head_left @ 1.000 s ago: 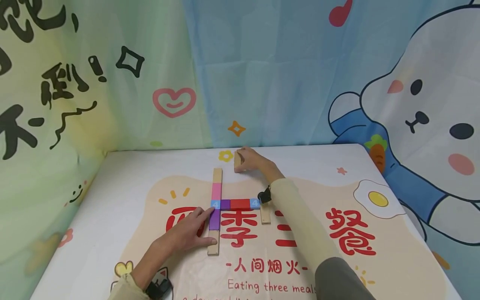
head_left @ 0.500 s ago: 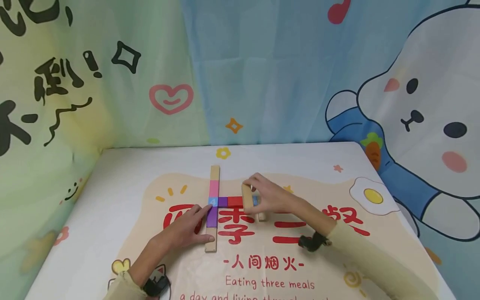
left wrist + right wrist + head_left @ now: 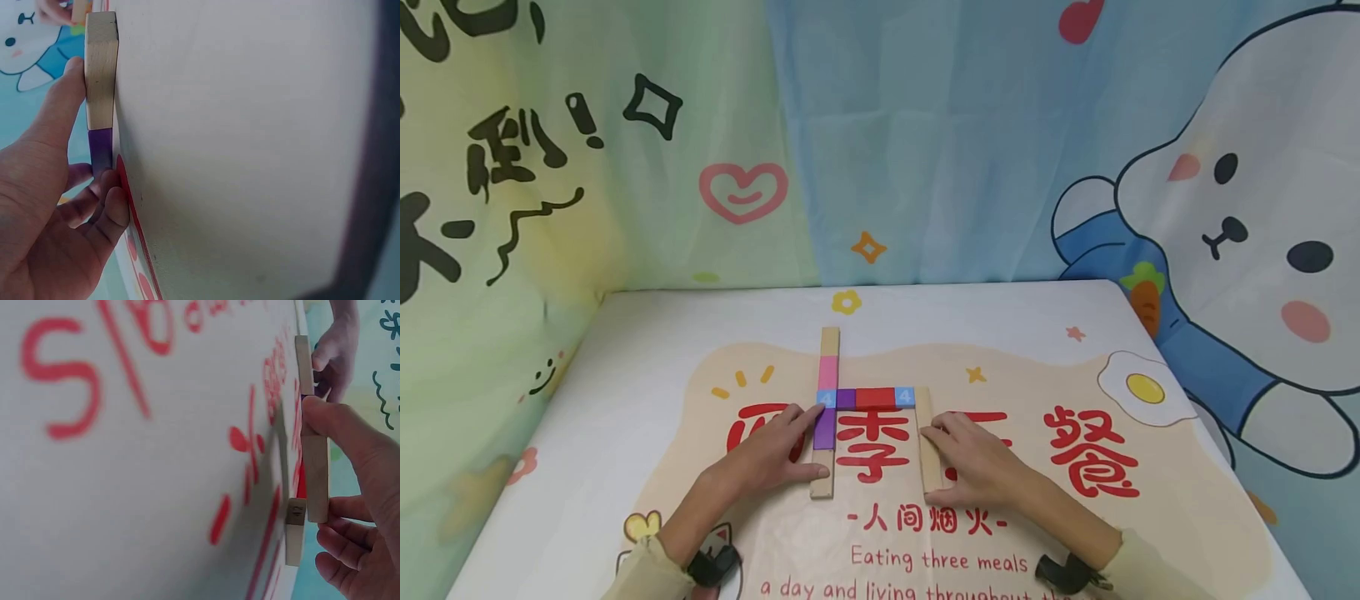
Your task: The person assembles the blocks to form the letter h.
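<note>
Coloured wooden blocks lie in a column: plain wood (image 3: 830, 342), pink (image 3: 827, 372), blue with a 4 (image 3: 826, 399), purple (image 3: 824, 429) and plain wood (image 3: 822, 489). From the blue one a row runs right: purple (image 3: 846, 399), red (image 3: 875, 398), blue with a 4 (image 3: 905, 397). My left hand (image 3: 767, 454) rests along the column's left side, index finger by the blue block, thumb on the lowest. My right hand (image 3: 981, 462) pinches a plain wooden block (image 3: 317, 478) by its ends, at the row's right end. Beyond it in the right wrist view lies another plain block (image 3: 295, 534).
A printed cloth with red characters covers the table (image 3: 565, 400). Behind it hangs a cartoon curtain (image 3: 970, 167). A dark camera sits on the left wrist (image 3: 715, 567) and another on the right wrist (image 3: 1067, 575).
The right hand has brought the plain block from the table's back down toward me, turning it in line with the block right of the row. The left hand has stayed put.
</note>
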`<action>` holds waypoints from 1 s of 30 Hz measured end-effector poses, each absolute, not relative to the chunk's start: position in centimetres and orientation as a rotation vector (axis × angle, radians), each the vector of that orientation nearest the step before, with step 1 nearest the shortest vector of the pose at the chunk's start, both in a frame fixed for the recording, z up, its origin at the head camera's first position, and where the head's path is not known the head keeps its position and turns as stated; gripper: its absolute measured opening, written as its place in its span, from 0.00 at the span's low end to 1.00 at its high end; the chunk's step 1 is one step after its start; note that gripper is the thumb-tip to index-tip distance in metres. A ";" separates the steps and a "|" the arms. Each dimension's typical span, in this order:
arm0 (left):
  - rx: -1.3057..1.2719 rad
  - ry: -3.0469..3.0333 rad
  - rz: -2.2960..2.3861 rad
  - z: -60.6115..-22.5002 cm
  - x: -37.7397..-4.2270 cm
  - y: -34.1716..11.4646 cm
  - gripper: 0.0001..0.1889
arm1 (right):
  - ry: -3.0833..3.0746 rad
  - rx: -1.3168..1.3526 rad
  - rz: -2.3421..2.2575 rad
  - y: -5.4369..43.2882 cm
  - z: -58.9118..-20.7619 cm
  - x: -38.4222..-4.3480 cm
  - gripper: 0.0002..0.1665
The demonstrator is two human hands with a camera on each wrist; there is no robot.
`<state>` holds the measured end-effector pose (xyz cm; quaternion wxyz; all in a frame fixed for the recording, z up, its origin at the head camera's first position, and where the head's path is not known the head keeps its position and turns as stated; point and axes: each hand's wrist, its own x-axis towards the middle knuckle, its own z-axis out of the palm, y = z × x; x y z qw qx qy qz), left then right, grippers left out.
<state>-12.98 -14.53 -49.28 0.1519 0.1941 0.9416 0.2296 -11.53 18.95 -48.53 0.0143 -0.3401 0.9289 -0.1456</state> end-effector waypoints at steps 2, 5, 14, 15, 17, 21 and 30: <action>0.557 2.706 0.655 -49.2 -13.0 -14.5 0.51 | 2.913 -1.055 -0.432 19.0 -48.8 -11.5 0.49; 0.549 2.702 0.662 -49.1 -13.0 -14.5 0.51 | 2.917 -1.037 -0.422 19.1 -49.0 -11.4 0.50; 0.558 2.683 0.672 -49.2 -13.1 -14.6 0.51 | 2.914 -1.004 -0.420 19.0 -49.5 -11.4 0.51; 0.561 2.683 0.669 -49.3 -13.1 -14.7 0.50 | 2.914 -1.002 -0.420 19.0 -49.5 -11.4 0.51; 0.566 2.682 0.671 -49.3 -13.1 -14.7 0.51 | 2.910 -1.005 -0.432 18.9 -49.4 -11.5 0.50; 0.574 2.684 0.676 -49.2 -13.2 -14.7 0.50 | 2.894 -1.009 -0.466 18.9 -49.4 -11.6 0.49; 0.561 2.646 0.717 -49.4 -13.0 -14.8 0.51 | 2.889 -0.981 -0.489 19.0 -49.6 -11.2 0.50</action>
